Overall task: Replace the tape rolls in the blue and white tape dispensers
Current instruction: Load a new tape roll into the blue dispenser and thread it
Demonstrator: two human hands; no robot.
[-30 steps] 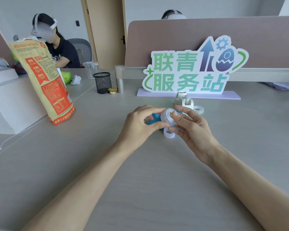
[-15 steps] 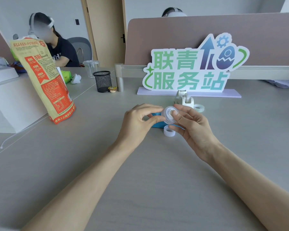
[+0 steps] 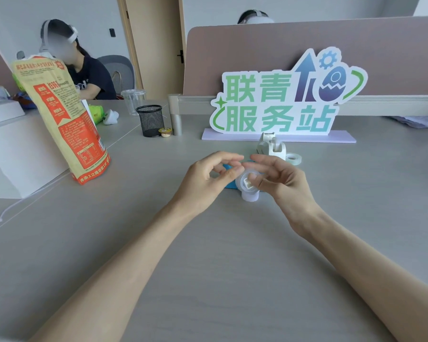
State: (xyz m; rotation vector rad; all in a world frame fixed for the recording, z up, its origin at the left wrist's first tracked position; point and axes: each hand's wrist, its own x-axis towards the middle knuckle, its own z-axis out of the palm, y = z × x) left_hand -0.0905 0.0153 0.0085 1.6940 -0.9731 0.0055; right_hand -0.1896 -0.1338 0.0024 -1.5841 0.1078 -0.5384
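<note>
My right hand (image 3: 286,183) holds a clear tape roll (image 3: 247,183) with a pale core, a little above the desk. My left hand (image 3: 206,180) meets it from the left, thumb and fingertips pinching at the roll's upper edge. The blue tape dispenser (image 3: 229,185) lies on the desk behind my hands and is mostly hidden by them. A second small roll (image 3: 250,196) sits on the desk just under the held one. The white tape dispenser (image 3: 271,146) stands farther back, with a third clear roll (image 3: 293,158) lying flat at its right.
A standing sign (image 3: 282,102) on a lilac base backs the work area. At the left are a tall orange-and-tan bag (image 3: 62,114), a black mesh cup (image 3: 150,120) and a small lidded tub (image 3: 165,132). A person sits at the far left desk.
Both hands have lowered slightly toward the desk. The roll has turned in my right hand so its core faces me, and my left fingers have shifted onto its top edge.
</note>
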